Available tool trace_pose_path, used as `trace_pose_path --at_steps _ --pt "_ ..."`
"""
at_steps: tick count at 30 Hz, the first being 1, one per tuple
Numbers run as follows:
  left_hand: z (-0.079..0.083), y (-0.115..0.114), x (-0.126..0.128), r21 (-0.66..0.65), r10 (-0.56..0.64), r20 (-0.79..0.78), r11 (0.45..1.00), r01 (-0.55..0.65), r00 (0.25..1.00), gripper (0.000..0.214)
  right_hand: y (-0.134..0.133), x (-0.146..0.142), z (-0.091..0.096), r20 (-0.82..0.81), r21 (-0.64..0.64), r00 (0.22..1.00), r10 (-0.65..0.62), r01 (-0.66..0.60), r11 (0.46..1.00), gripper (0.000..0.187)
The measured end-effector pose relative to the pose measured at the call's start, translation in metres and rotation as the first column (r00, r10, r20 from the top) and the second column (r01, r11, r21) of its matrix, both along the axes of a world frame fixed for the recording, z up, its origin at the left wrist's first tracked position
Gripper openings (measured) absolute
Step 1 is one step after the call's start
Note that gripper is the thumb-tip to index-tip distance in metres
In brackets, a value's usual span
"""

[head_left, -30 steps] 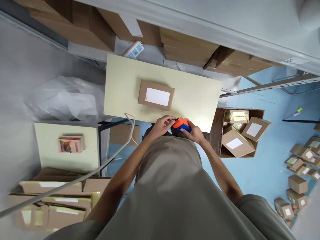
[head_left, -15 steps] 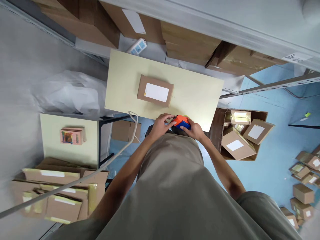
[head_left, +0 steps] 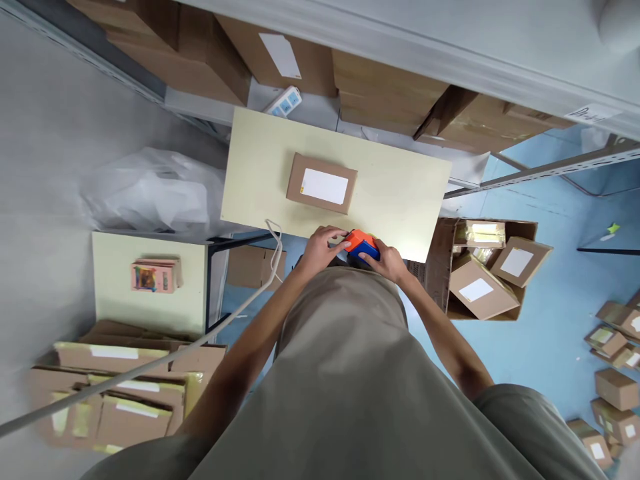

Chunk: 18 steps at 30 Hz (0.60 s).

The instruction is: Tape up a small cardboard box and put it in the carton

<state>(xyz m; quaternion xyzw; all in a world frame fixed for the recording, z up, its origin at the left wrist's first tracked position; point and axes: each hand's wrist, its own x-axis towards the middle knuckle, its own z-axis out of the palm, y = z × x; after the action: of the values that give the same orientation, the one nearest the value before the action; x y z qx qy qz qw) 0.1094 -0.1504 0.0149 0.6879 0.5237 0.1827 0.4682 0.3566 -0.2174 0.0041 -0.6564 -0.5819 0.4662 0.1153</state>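
An orange and blue tape dispenser (head_left: 363,245) is held between both hands at the near edge of a pale yellow table (head_left: 400,193). My right hand (head_left: 389,262) is wrapped round its right side. My left hand (head_left: 323,246) pinches at its left end with the fingers closed. A flat cardboard parcel (head_left: 321,183) with a white label lies on the table just beyond the hands.
An open carton (head_left: 487,267) of labelled parcels stands right of the table, with more small boxes (head_left: 613,347) on the blue floor. A second low table (head_left: 150,287) holds a pink packet. Flattened cartons (head_left: 115,393) lie lower left; large boxes (head_left: 380,93) line the shelf.
Both hands stay on the tape dispenser at the table's edge. Only the view has drifted slightly, so the table and parcel appear a little further right.
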Motion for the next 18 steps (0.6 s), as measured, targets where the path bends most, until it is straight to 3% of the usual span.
trace_pose_path --at_steps 8,13,18 --pt "-0.011 -0.003 -0.017 -0.061 -0.042 0.08 0.997 0.047 0.996 0.029 -0.011 -0.016 0.001 0.058 0.02 0.997 0.046 -0.047 0.999 0.063" --pt "-0.013 -0.002 -0.021 -0.112 -0.038 0.145 0.992 0.055 0.989 0.039 -0.014 -0.016 0.005 0.129 0.033 0.989 0.077 -0.081 0.996 0.066" --pt "-0.01 0.011 -0.027 -0.305 -0.082 0.219 0.941 0.148 0.972 0.054 -0.01 -0.004 0.009 0.207 0.034 0.96 0.188 -0.199 0.979 0.073"
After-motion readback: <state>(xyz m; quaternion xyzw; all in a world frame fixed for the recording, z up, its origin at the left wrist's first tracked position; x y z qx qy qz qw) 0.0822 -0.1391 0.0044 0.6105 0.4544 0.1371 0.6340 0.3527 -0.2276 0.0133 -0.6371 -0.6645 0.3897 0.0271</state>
